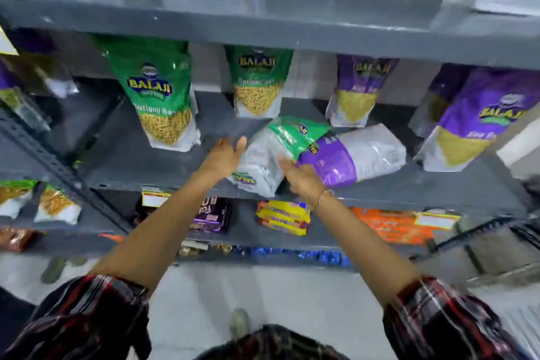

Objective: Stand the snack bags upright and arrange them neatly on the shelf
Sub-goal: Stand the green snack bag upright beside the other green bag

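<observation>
Far to the left of the hands, a big green Balaji bag (159,90) stands up on the grey shelf (122,161). It has yellow snack sticks showing in its clear window. It is well apart from the hands.

The left hand (225,155) is open, with its fingers spread. Its fingertips reach up to the left edge of a fallen green bag (271,152). I cannot tell for sure if they touch it. This bag lies on its side near the front edge of the shelf, right between the two hands. Its white back faces up and its green top points to the right.

Behind the hands, a smaller green Balaji bag (258,82) stands up at the back of the shelf.

The right hand (301,177) is open too, with a thin bracelet (323,196) on its wrist. Its fingers rest on the lower side of the fallen green bag, not closed around it. Just to the right of this hand, a fallen purple bag (353,153) lies on its side, touching the green one.

Behind it, a purple Balaji bag (359,90) stands up. Far right of the hands, a bigger purple Balaji bag (473,123) stands leaning.
</observation>
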The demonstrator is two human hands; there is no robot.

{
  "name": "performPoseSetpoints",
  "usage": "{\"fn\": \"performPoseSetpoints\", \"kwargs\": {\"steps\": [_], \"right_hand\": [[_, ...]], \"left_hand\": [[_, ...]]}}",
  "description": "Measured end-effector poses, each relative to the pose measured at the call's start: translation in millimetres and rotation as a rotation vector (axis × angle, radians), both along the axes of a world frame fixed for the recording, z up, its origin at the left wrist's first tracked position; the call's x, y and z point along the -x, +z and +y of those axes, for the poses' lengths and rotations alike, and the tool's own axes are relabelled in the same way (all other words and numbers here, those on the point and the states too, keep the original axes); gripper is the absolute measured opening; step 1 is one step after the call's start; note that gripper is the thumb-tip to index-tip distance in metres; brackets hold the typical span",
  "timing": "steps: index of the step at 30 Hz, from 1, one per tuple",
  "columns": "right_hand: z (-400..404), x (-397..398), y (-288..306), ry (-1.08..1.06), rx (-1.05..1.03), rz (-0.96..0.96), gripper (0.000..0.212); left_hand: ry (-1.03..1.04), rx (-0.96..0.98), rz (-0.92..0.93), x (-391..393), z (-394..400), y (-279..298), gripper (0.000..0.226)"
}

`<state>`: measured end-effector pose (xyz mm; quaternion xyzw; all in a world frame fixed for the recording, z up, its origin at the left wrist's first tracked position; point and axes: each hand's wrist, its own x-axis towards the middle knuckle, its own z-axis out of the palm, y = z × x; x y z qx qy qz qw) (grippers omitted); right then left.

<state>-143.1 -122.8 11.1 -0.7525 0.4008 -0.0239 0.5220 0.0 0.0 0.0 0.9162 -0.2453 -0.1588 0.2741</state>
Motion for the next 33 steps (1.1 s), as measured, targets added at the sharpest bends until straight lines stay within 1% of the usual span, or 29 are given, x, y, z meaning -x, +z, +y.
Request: {"fn": "performPoseSetpoints", "kwargs": {"steps": [1, 2, 3, 4, 5, 6, 7, 8, 9, 10, 11, 12, 13, 14, 15, 16, 17, 19, 21, 23, 25, 28, 31, 33], "right_hand": [[2.3, -5.7, 2.0, -0.023, -0.050, -0.010, 0.045], [-0.5, -12.8, -4.4, -0.057, -0.063, -0.002, 0.049], [-1.4, -17.3, -4.4, -0.074, -0.076, 0.012, 0.063], [-3.0, -22.9, -6.7, -0.091, -0.093, 0.014, 0.078], [-1.4, -26.9, -5.4, -0.101, -0.114, 0.010, 0.085], [0.3, -30.9, -7.0, -0.101, -0.135, -0.005, 0.090], [-0.3, -35.4, -11.1, -0.104, -0.161, -0.015, 0.102], [-4.1, -40.2, -20.4, -0.111, -0.188, -0.023, 0.117], [-12.8, -46.1, -40.1, -0.122, -0.204, -0.030, 0.127], [-20.7, -49.8, -57.5, -0.123, -0.219, -0.040, 0.130], [-22.5, -49.2, -62.6, -0.130, -0.244, -0.056, 0.126], [-18.6, -43.5, -56.7, -0.134, -0.270, -0.078, 0.114], [-9.4, -34.5, -42.8, -0.146, -0.302, -0.129, 0.092], [2.1, -25.7, -28.8, -0.149, -0.339, -0.180, 0.066], [8.7, -19.0, -26.5, -0.133, -0.381, -0.247, 0.047], [13.3, -12.7, -26.0, -0.120, -0.410, -0.319, 0.039], [16.6, -7.7, -25.0, -0.108, -0.415, -0.376, 0.039], [18.6, -5.6, -23.0, -0.072, -0.356, -0.473, 0.048], [14.4, -12.7, -14.3, -0.035, -0.263, -0.505, 0.059], [4.4, -26.9, -2.8, 0.050, -0.144, -0.493, 0.069], [-11.2, -46.7, 3.9, 0.154, -0.014, -0.460, 0.076], [-33.7, -79.0, 3.0, 0.211, 0.127, -0.407, 0.079], [-48.0, -103.8, -3.8, 0.200, 0.191, -0.361, 0.075], [-51.8, -113.2, -10.2, 0.196, 0.238, -0.325, 0.072]], "left_hand": [[-0.014, -0.091, 0.052, -5.4, -1.7, -1.8, 0.068], [-0.042, -0.154, 0.114, -9.6, -3.1, -2.0, 0.069], [-0.063, -0.168, 0.173, -14.7, -4.6, -4.6, 0.071], [-0.068, -0.133, 0.253, -17.6, -3.9, -1.5, 0.072], [-0.070, -0.055, 0.368, -21.6, -2.5, -4.3, 0.073], [-0.076, 0.051, 0.518, -25.1, 0.9, -6.8, 0.071], [-0.095, 0.151, 0.678, -30.1, 5.1, -10.4, 0.068], [-0.128, 0.216, 0.799, -34.1, 9.3, -13.4, 0.064], [-0.173, 0.231, 0.872, -37.3, 12.4, -14.4, 0.064], [-0.205, 0.237, 0.914, -39.2, 14.5, -12.6, 0.068], [-0.216, 0.250, 0.940, -39.6, 15.8, -10.3, 0.075], [-0.213, 0.279, 0.966, -40.6, 15.8, -9.3, 0.080], [-0.210, 0.316, 0.993, -41.4, 16.3, -9.2, 0.083], [-0.215, 0.341, 1.015, -42.2, 17.8, -8.9, 0.085], [-0.231, 0.344, 1.022, -42.4, 20.1, -7.7, 0.087], [-0.259, 0.329, 1.000, -42.8, 22.5, -6.4, 0.088], [-0.280, 0.310, 0.957, -43.4, 24.5, -5.9, 0.086], [-0.304, 0.272, 0.816, -44.3, 25.8, 0.5, 0.077], [-0.333, 0.299, 0.693, -50.2, 23.8, 6.8, 0.078], [-0.311, 0.382, 0.624, -56.5, 19.9, 13.4, 0.080], [-0.215, 0.480, 0.519, -59.5, 11.8, 19.7, 0.081], [-0.081, 0.582, 0.372, -66.9, -1.6, 19.5, 0.089], [-0.018, 0.598, 0.244, -80.9, -10.1, 4.5, 0.104], [0.021, 0.566, 0.191, -86.6, -14.2, -7.7, 0.104]]}}
